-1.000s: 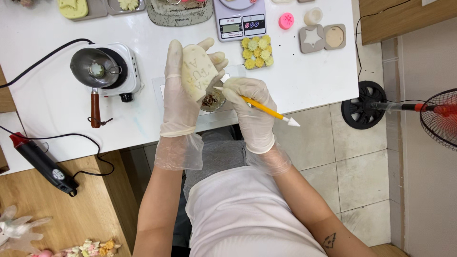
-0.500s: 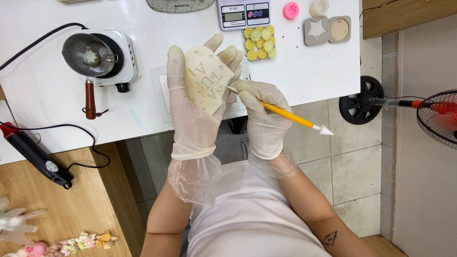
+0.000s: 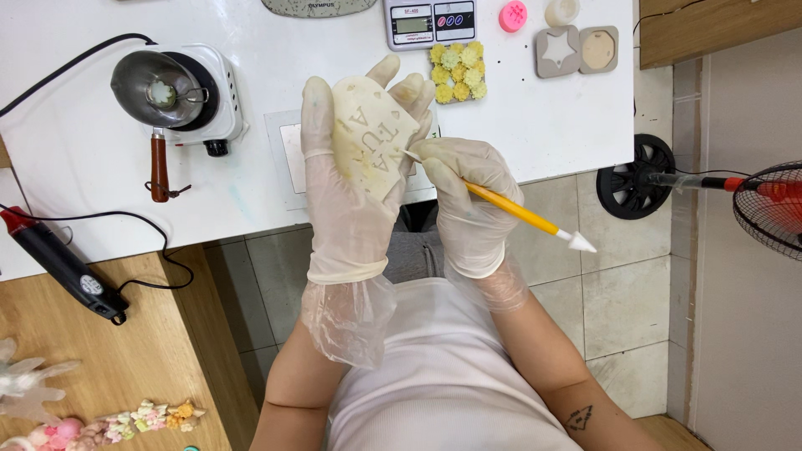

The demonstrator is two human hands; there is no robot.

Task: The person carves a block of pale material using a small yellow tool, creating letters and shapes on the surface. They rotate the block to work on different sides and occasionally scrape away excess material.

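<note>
My left hand (image 3: pixel 347 209), in a clear glove, holds up a cream slab (image 3: pixel 372 150) with raised letters on its face. My right hand (image 3: pixel 468 200), also gloved, grips a yellow sculpting tool (image 3: pixel 514 210) with a white rubber tip at its outer end. The tool's other end touches the slab's right edge. Both hands are above the front edge of the white table (image 3: pixel 251 192).
A small electric hotplate with a metal pot (image 3: pixel 167 88) stands at the left, a black heat gun (image 3: pixel 58 263) lies on the wooden bench. A scale (image 3: pixel 430 21), yellow flower pieces (image 3: pixel 458 71), moulds (image 3: pixel 576 50) lie behind. A fan (image 3: pixel 769 205) stands on the right.
Both hands have lifted the slab up and turned its lettered face toward me. The tool's tip now rests on the slab's right edge.
</note>
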